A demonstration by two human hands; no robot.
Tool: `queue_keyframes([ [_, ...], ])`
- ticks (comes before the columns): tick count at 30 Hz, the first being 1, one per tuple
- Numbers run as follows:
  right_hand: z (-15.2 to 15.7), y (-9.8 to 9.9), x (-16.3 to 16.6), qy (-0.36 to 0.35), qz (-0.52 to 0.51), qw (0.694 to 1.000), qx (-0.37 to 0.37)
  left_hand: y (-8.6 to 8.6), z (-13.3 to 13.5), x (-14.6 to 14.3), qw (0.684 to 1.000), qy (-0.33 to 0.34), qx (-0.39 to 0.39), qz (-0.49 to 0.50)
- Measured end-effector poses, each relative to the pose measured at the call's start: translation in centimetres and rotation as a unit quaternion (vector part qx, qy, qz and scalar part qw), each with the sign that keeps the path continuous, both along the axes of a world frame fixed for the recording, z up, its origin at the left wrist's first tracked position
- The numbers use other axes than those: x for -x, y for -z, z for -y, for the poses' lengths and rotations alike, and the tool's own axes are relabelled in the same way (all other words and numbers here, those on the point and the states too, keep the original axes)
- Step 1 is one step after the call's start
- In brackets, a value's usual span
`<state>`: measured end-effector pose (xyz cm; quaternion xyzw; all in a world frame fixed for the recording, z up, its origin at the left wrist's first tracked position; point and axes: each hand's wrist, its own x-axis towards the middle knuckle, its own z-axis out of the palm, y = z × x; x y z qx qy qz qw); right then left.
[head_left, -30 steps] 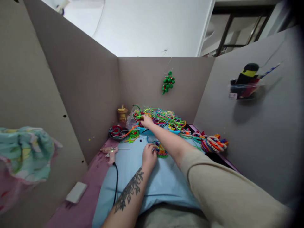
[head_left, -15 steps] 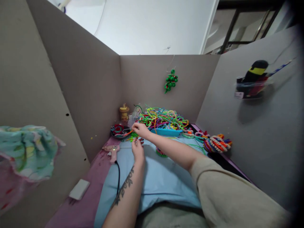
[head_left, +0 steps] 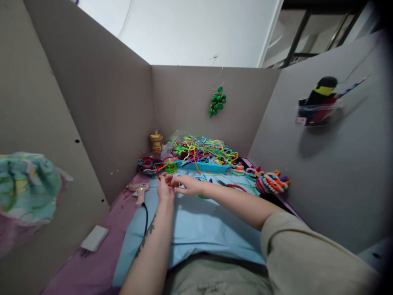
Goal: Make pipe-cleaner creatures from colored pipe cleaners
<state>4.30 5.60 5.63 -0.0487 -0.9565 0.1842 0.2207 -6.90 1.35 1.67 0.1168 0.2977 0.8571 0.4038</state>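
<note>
My left hand is closed around a red cord, which loops up above the fingers toward the cord pile. My right hand meets it from the right, its fingers bent at the left fingertips, where a bit of red shows between the hands. The exact grip is small and partly hidden. Just beyond the hands sits a green braided piece. A dark dish with red and grey cords lies to its left. Under the right forearm, another small green-edged piece is partly covered.
A blue tray heaped with colourful cords stands at the back. The pink glue gun lies left, its black cable running forward. Dark-tipped pliers or scissors with red handles lie right, near braided bundles. Grey partitions enclose the table.
My right hand has come down from beside the dark dish to my left hand. A red cord now shows at the left fingers. The view has shifted slightly, and the red-handled tool is uncovered.
</note>
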Motion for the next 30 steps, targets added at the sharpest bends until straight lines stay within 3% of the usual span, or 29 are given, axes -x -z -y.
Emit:
queue_keyframes([
  [3,-2.6,-0.4,-0.6,0.132,-0.031,0.989,0.055,0.3,0.3,-0.1,0.985,-0.106,0.023,-0.133],
  [6,-4.8,-1.5,-1.6,0.224,-0.102,0.964,0.104,0.5,0.7,-0.7,0.97,-0.095,0.051,-0.22],
  [9,-3.9,-1.9,-3.1,0.199,-0.124,0.964,0.121,0.5,1.0,-1.4,0.96,-0.056,0.028,-0.272],
  [13,0.2,-0.2,-4.8,0.158,-0.116,0.97,0.143,0.4,1.4,-2.5,0.926,0.028,-0.041,-0.374],
  [17,2.1,1.9,-6.0,0.186,-0.189,0.921,0.286,0.4,2.1,-3.6,0.859,0.081,-0.081,-0.498],
  [21,2.4,2.5,-7.3,0.176,-0.251,0.874,0.376,0.8,2.4,-4.6,0.804,0.078,-0.105,-0.581],
  [25,3.0,3.0,-8.6,0.146,-0.259,0.847,0.441,1.1,2.4,-5.3,0.788,0.054,-0.081,-0.608],
  [30,3.2,3.8,-9.5,0.204,-0.316,0.847,0.376,0.9,2.1,-5.7,0.811,0.134,-0.016,-0.569],
])
